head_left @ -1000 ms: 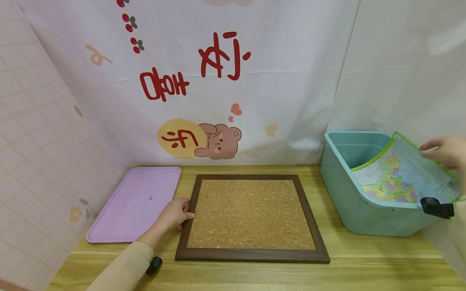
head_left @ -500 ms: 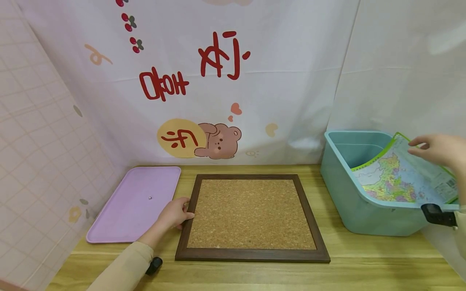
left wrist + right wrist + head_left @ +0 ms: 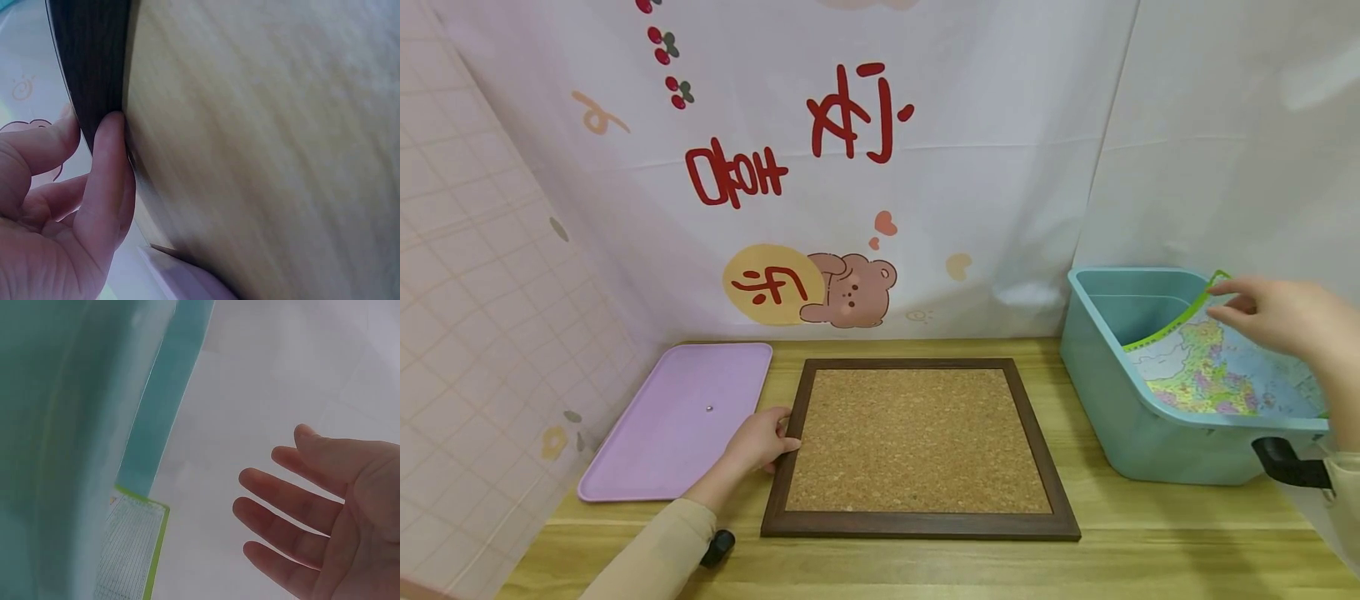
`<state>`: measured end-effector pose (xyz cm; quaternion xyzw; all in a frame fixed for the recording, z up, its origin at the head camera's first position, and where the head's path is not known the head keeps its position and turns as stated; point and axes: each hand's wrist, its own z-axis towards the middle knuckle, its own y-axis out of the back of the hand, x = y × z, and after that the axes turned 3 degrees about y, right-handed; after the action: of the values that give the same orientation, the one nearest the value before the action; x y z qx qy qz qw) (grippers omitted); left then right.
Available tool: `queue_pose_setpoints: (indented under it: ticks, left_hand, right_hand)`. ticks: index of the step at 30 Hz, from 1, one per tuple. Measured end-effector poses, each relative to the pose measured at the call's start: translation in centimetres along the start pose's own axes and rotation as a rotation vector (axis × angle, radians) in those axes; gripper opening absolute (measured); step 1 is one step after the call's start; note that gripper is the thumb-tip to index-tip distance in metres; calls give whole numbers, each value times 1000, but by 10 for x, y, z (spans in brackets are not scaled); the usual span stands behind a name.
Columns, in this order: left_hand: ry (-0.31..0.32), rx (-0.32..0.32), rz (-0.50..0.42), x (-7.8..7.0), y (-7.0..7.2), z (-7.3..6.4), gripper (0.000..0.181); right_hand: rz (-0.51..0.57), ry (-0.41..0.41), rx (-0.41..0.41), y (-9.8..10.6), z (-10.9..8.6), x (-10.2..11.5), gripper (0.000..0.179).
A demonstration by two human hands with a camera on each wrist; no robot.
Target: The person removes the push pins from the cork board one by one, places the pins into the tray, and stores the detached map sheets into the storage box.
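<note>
A cork board (image 3: 917, 442) in a dark brown wooden frame lies on the wood-grain table. My left hand (image 3: 758, 442) pinches the left side of this frame. In the left wrist view, thumb and fingers (image 3: 106, 162) sit on opposite sides of the dark frame edge (image 3: 90, 62). A flexible map sheet (image 3: 1202, 367) with a bright green border lies bent inside a teal bin (image 3: 1157, 450) on the right. Over that sheet hovers my right hand (image 3: 1285, 321), hiding part of it. The right wrist view shows its fingers (image 3: 294, 500) loosely extended, holding nothing.
A lilac tray (image 3: 670, 425) is at the left, with one tiny shiny dot (image 3: 709, 408) on it. Behind the table hangs a white printed backdrop (image 3: 985, 167). The bin's raised rim (image 3: 1097, 321) borders the board's right side at a short distance.
My right hand has come away from the map's far edge and moved left, now over the sheet. The map has settled slightly into the bin. My left hand has stayed on the frame.
</note>
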<state>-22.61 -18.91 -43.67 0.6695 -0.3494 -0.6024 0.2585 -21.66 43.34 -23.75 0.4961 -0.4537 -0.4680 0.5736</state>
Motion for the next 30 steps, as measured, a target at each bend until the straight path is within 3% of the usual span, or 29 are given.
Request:
queue_pose_setpoints:
  ticks: [14, 30]
  left_hand:
    - [-5, -8, 3, 0, 1, -2, 61]
    - [2, 13, -5, 0, 2, -2, 59]
  right_hand:
    - [52, 65, -30, -7, -9, 41, 46]
    - [133, 186, -96, -32, -5, 82, 44]
